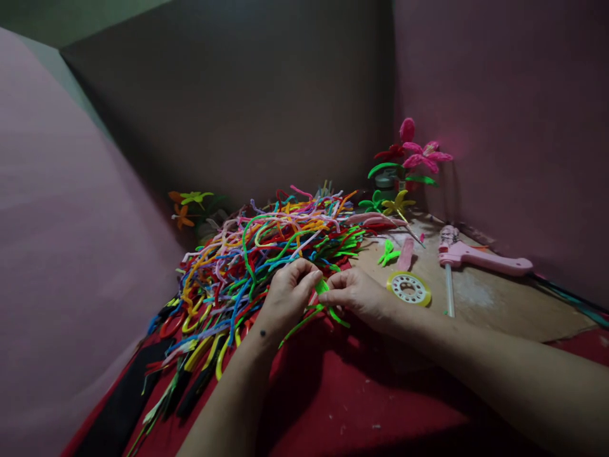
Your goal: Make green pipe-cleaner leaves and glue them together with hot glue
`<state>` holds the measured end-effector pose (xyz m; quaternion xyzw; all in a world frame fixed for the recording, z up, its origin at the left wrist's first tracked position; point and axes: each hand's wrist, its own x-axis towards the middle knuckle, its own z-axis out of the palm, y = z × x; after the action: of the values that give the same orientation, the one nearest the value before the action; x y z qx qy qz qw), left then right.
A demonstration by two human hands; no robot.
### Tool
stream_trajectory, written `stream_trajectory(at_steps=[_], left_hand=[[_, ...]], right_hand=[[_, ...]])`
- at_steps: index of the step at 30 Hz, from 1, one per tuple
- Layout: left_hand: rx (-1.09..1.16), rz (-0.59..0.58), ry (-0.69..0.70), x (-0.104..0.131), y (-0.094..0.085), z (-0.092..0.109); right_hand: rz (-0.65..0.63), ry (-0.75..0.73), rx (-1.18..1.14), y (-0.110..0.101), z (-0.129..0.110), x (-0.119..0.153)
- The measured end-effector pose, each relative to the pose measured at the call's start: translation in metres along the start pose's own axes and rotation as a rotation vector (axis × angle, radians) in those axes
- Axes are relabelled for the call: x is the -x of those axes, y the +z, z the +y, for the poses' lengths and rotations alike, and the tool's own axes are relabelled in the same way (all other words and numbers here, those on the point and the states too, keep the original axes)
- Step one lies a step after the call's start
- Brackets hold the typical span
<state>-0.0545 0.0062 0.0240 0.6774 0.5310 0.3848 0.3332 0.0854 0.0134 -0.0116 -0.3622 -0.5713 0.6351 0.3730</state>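
Between my two hands is a bright green pipe cleaner piece (322,288), folded at the top, with loose green ends hanging below. My left hand (294,285) pinches it from the left with thumb and fingers. From the right, my right hand (354,293) has its fingertips closed on the same piece. Just behind my left hand spreads a big tangled heap of pipe cleaners (266,247) in many colours. Right of my right hand lies a yellow tape roll (409,289), and beyond it a small green pipe cleaner shape (389,252).
A pink glue gun (485,257) with a clear stick rests on a brown board (499,311). Pink pipe cleaner flowers (425,155) stand at the back right, orange ones (181,216) at the back left. Black-handled tools (197,387) lie on the red cloth (333,393). Walls enclose the sides.
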Motion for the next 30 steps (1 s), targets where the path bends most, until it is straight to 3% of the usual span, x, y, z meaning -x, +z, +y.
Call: stream_trajectory(at_steps=[4,11,15,17,19,21,24,26,30], left_hand=[[0.179,-0.101,-0.093,0.001,0.001,0.000],[0.165,0.036,-0.112,-0.002,0.003,-0.002],[0.059,-0.116,-0.147,-0.001,-0.003,0.000],[-0.057,-0.165,-0.092,0.001,-0.003,0.001],[-0.215,-0.105,0.026,0.004,0.002,0.002],[-0.430,0.027,0.115,0.009,0.011,0.001],[-0.658,0.181,0.116,0.013,0.024,0.000],[-0.631,0.179,0.119,0.013,0.026,-0.002],[-0.362,0.115,0.073,0.004,0.018,-0.006]], right_hand=[[0.011,-0.010,0.011,-0.001,-0.001,-0.001],[0.068,-0.058,0.039,-0.003,0.002,-0.004],[0.152,-0.100,0.039,-0.007,0.001,-0.006],[0.173,-0.108,0.044,-0.008,0.001,-0.007],[0.208,-0.120,0.072,-0.008,0.002,-0.008],[0.276,-0.130,0.125,-0.008,0.003,-0.009],[0.348,-0.161,0.176,-0.008,0.005,-0.010],[0.350,-0.178,0.158,-0.009,0.005,-0.010],[0.325,-0.172,0.125,-0.011,0.002,-0.010]])
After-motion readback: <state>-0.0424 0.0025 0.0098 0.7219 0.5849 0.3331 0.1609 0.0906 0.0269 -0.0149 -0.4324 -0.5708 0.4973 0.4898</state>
